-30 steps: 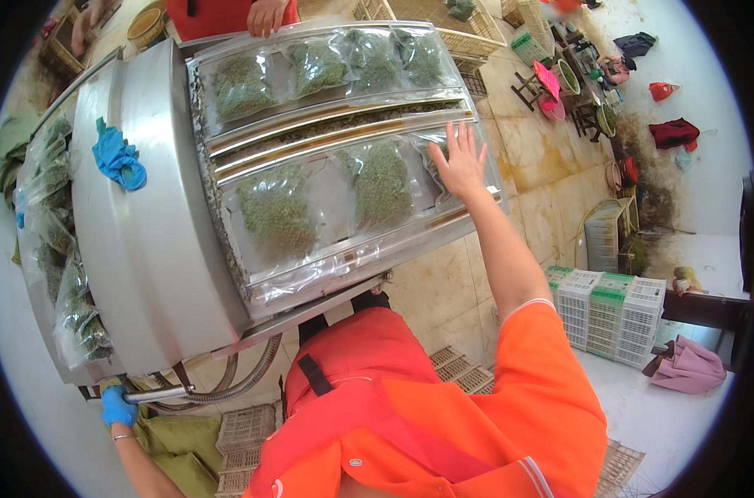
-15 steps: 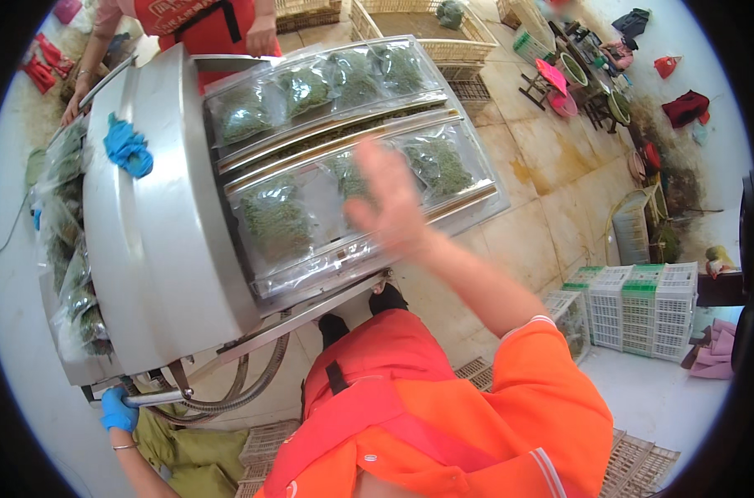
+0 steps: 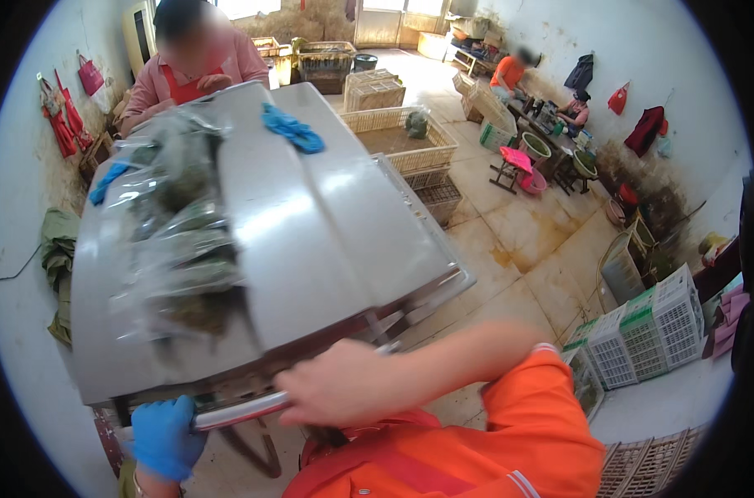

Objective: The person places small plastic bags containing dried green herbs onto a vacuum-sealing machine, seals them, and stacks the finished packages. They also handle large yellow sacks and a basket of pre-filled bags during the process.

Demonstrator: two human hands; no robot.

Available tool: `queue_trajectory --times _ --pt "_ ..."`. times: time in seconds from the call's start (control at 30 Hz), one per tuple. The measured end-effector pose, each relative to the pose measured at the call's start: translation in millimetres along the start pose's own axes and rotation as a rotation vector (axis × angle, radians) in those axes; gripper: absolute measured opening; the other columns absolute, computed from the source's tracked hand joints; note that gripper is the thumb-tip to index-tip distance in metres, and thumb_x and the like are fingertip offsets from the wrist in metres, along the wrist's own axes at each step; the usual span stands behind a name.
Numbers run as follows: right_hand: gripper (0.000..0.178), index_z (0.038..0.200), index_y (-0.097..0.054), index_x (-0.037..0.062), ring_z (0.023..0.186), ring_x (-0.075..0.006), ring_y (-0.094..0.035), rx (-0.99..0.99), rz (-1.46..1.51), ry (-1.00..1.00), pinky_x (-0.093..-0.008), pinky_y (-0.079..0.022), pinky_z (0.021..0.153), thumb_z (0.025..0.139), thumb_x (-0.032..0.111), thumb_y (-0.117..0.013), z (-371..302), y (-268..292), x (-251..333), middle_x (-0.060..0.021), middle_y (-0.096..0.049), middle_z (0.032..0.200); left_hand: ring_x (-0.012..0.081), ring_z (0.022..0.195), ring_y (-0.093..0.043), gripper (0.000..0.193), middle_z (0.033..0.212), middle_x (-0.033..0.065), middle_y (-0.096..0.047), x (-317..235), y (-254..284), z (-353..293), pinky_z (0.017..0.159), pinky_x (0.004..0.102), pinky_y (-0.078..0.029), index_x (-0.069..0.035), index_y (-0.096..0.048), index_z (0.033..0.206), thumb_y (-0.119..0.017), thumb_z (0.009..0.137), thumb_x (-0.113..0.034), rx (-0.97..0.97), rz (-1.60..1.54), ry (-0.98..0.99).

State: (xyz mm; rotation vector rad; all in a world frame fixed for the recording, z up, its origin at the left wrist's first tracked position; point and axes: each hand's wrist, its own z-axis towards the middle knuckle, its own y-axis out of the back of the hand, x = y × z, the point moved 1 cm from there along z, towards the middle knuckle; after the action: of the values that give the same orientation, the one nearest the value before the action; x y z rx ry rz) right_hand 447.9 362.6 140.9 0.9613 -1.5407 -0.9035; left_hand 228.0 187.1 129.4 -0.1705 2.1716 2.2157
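A metal vacuum sealing machine with a steel lid (image 3: 344,241) fills the left half. My left hand (image 3: 168,436), in a blue glove, is closed around the metal handle bar (image 3: 240,412) along its near side. My bare right hand (image 3: 340,383), slightly blurred, is closed on the same bar farther right. Clear bags of green leafy stuff (image 3: 190,249) lie piled on the steel top at the left. A blue glove (image 3: 292,129) rests on the steel near the far edge. The bags under the lid are hidden.
Across the machine stands a co-worker in a red apron (image 3: 186,87). Yellow crates (image 3: 402,137) stand beyond the machine, with two seated people (image 3: 510,73) farther back. White and green crates (image 3: 638,328) sit at the right, beside the tiled floor (image 3: 510,249).
The lid has swung right over the bags that lay in the open chamber. My right hand has come down from above those bags to the bar. The view has tilted up.
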Motion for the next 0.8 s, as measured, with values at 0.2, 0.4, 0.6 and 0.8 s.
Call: queue_trajectory --times 0.2,0.4,0.6,0.8 --pt "0.046 0.089 -0.065 0.0134 0.076 -0.0357 -0.067 -0.083 0.005 -0.523 -0.0484 -0.051 0.066 0.101 0.048 -0.038 -85.0 -50.5 -107.5 -0.0119 -0.070 0.082 0.0392 0.071 -0.067 0.021 0.079 0.0191 -0.068 -88.4 -70.3 80.9 0.063 0.0491 -0.053 -0.009 -0.062 0.091 -0.064 0.082 -0.028 0.287 -0.205 -0.025" --pt "0.054 0.067 -0.069 0.0147 0.056 -0.0313 -0.066 -0.251 -0.075 -0.620 -0.0468 -0.048 0.048 0.098 0.051 -0.043 -163.6 -176.3 -218.9 -0.0103 -0.066 0.062 0.0411 0.076 -0.068 0.027 0.087 0.0188 -0.069 -156.7 -227.5 157.7 0.068 0.0506 -0.054 -0.011 -0.063 0.099 -0.055 0.086 -0.034 0.574 -0.281 -0.101" --pt "0.033 0.062 -0.064 0.0173 0.045 -0.0235 -0.059 -0.287 -0.067 -0.404 -0.0385 -0.044 0.041 0.088 0.037 -0.064 -153.5 -195.9 -229.7 -0.0053 -0.060 0.053 0.0379 0.073 -0.068 0.022 0.081 0.0188 -0.068 -158.7 -252.3 143.6 0.064 0.0501 -0.054 -0.009 -0.065 0.089 -0.057 0.083 -0.029 0.611 -0.365 -0.037" --pt "0.031 0.056 -0.056 0.0172 0.041 -0.0238 -0.055 -0.288 -0.061 -0.370 -0.0393 -0.043 0.043 0.084 0.029 -0.064 -160.5 -207.9 -233.6 -0.0026 -0.055 0.049 0.0384 0.067 -0.067 0.016 0.075 0.0211 -0.066 -162.5 -234.2 147.6 0.058 0.0486 -0.054 -0.005 -0.066 0.084 -0.057 0.082 -0.018 0.567 -0.460 0.007"
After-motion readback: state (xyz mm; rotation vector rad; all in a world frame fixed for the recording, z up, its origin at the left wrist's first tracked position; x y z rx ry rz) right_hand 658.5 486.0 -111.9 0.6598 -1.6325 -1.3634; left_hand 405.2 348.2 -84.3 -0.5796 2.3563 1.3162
